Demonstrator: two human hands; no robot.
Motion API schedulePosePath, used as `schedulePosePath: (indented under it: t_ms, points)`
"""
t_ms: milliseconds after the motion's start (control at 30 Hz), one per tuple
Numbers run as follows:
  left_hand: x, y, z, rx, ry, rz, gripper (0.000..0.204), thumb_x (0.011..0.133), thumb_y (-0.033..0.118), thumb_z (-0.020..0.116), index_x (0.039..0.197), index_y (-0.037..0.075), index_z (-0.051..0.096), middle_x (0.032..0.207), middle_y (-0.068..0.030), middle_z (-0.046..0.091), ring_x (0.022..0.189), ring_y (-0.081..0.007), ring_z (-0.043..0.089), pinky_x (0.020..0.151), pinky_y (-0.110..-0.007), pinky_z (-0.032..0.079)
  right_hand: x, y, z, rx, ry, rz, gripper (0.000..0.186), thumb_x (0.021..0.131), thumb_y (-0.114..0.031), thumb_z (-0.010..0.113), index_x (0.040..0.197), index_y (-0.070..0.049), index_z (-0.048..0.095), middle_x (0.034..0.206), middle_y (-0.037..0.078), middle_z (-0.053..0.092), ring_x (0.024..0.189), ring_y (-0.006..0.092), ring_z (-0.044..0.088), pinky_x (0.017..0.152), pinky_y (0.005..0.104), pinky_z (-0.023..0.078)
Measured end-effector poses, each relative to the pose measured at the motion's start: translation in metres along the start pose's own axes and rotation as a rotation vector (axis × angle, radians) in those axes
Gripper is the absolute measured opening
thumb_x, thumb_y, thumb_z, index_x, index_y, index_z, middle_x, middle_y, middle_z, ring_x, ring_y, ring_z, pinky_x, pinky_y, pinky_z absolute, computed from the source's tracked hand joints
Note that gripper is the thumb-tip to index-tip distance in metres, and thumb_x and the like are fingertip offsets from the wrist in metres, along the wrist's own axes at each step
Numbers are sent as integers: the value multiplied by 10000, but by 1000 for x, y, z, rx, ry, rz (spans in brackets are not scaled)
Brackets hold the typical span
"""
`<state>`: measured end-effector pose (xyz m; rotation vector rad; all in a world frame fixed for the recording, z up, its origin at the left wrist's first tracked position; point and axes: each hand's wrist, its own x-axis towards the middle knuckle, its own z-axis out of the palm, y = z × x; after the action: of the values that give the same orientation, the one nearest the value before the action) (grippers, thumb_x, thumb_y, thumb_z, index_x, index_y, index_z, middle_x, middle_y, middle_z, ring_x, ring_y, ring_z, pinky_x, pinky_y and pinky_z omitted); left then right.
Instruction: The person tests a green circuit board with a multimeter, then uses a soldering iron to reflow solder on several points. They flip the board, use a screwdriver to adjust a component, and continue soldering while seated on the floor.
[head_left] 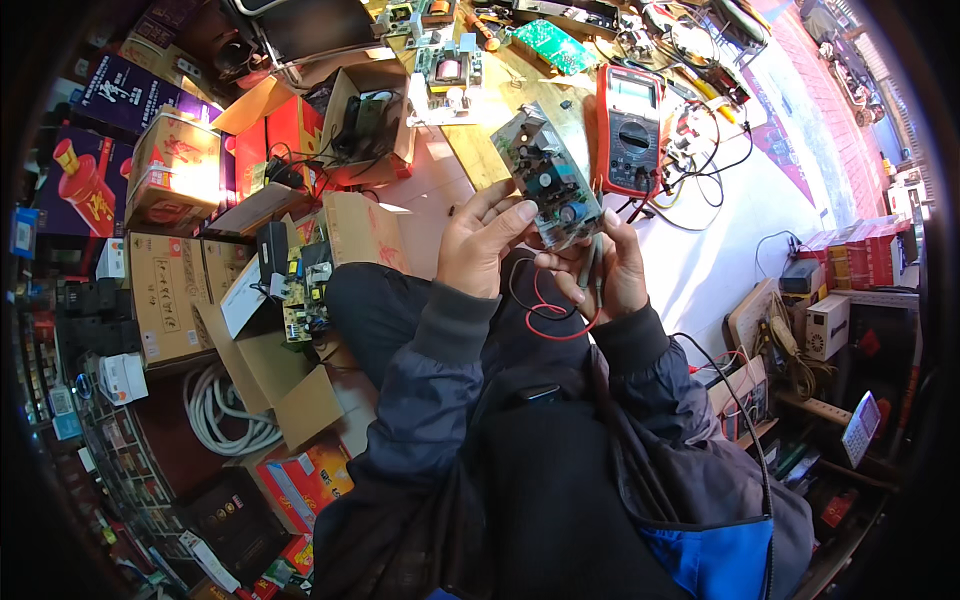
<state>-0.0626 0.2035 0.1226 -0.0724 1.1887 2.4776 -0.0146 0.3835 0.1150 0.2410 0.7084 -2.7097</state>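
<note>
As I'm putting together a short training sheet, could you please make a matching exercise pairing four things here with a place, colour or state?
1. Component-covered board
2. Multimeter
3. White cable
4. Green board

A. looped in a coil
B. held in the left hand
C. to the upper left of the multimeter
D. red around the edge

Pairs: 1-B, 2-D, 3-A, 4-C

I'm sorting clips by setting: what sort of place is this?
Probably an electronics repair workspace: the left hand holds a bare circuit board, a red-edged multimeter is close by, and a green board lies among loose parts beyond.
</note>
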Motion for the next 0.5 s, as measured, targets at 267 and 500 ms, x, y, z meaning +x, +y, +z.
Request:
schedulePosePath:
  t_ms: [267,500]
  points:
    - [7,4,-1,30,132,-54,350,935,80,686,1255,-46,616,1091,-119,722,950,-201,711,861,-343,583,11,8,-13,42,41,84,431,1063,-487,527,1006,-69,614,1132,193,734,1030,339,759,411,250,464]
    - [27,13,-21,198,220,-122,342,933,131,703,1232,-26,651,1083,-99,733,943,-192,712,843,-352,592,4,4,-14,-363,136,70,431,1072,-444,553,1063,-16,599,1106,226,735,869,245,767,454,234,478]
